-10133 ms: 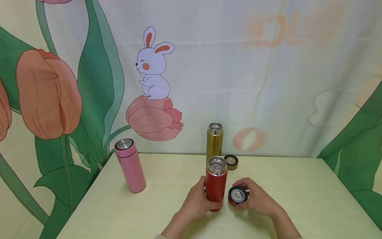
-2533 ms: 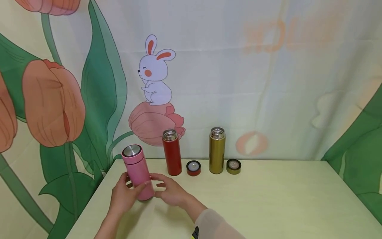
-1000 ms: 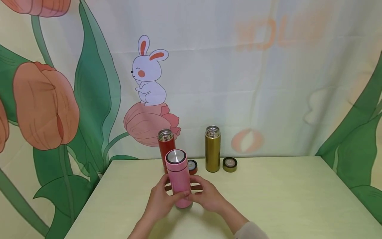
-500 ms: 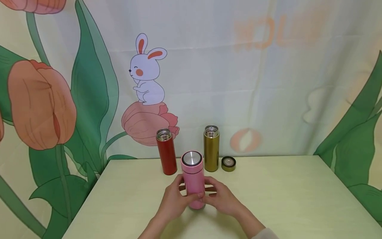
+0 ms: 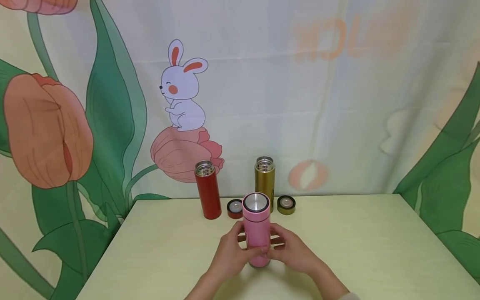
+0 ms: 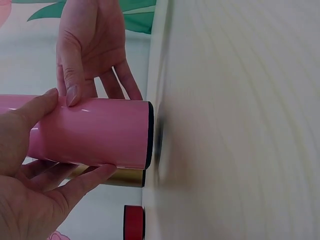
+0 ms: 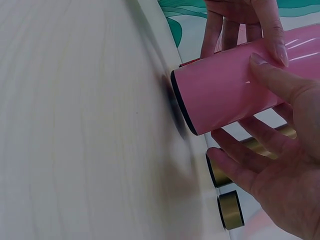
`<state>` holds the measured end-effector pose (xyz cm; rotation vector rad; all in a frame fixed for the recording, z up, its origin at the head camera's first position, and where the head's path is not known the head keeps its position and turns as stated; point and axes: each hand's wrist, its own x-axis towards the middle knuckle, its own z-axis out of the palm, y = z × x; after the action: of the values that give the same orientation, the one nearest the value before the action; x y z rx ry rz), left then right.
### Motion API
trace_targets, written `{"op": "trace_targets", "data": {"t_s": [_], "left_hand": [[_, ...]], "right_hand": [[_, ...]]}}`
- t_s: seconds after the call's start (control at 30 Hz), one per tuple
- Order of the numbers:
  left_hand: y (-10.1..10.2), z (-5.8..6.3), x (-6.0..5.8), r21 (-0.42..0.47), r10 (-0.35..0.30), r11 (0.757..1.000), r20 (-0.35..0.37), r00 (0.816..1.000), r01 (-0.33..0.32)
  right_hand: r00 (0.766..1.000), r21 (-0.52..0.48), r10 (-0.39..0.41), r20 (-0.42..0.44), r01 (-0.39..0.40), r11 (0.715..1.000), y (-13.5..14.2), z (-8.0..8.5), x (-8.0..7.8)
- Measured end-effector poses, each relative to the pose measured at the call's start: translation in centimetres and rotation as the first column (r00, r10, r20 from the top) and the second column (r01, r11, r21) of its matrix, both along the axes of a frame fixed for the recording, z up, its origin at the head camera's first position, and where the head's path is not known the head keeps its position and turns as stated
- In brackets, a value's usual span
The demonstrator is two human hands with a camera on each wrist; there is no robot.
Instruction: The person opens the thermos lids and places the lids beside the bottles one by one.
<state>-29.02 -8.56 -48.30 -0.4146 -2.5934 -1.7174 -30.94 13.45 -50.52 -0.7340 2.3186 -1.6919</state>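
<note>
A pink thermos flask [image 5: 258, 233] with its steel-topped lid on is held upright between both hands, near the middle of the table. The left hand [image 5: 229, 255] grips its left side, thumb across the front. Opposite, the right hand [image 5: 296, 252] holds the right side with its thumb and fingers. In the left wrist view a narrow gap and a shadow show between the flask's dark base [image 6: 150, 135] and the table. Behind stand a red flask [image 5: 208, 196] without a lid and a gold flask [image 5: 264, 181], also uncapped and partly hidden by the pink one.
The red lid [image 5: 235, 209] lies underside up beside the red flask, partly covered by the pink one. To the right of the gold flask is the gold lid [image 5: 286, 205], likewise turned over. A printed cloth [image 5: 262, 96] hangs behind the table [image 5: 360, 241].
Ten seconds ago the hands held the red flask and its lid, which now rest at the back. Since then both hands have gripped the pink flask and carried it rightward from the left side.
</note>
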Motion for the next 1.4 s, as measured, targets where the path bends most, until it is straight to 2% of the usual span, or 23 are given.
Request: {"op": "trace_targets", "data": {"t_s": [0.4,0.63,0.97,1.17,1.4], "left_hand": [[1.7,-0.3,0.2,-0.014,-0.036,0.999,0.010,0.999,0.036],[1.8,-0.6,0.4,-0.008,-0.062,0.998,0.036,0.997,0.063],[1.8,-0.2,0.5,-0.008,-0.090,0.996,0.075,0.993,0.091],[2.9,0.2,0.9,0.028,-0.066,0.998,0.045,0.997,0.065],[4.4,0.4,1.0,0.059,0.008,0.998,0.017,1.000,-0.009]], "right_hand": [[1.000,0.001,-0.001,0.031,0.001,1.000,2.0,0.0,0.5],[0.999,-0.010,0.001,0.050,-0.001,1.000,2.2,0.0,1.1],[0.999,-0.009,0.003,0.044,-0.002,1.000,2.1,0.1,1.3],[0.999,0.000,-0.005,0.037,0.005,1.000,2.2,-0.3,1.1],[0.999,0.051,-0.047,0.025,0.046,0.998,2.3,-0.7,0.8]]}}
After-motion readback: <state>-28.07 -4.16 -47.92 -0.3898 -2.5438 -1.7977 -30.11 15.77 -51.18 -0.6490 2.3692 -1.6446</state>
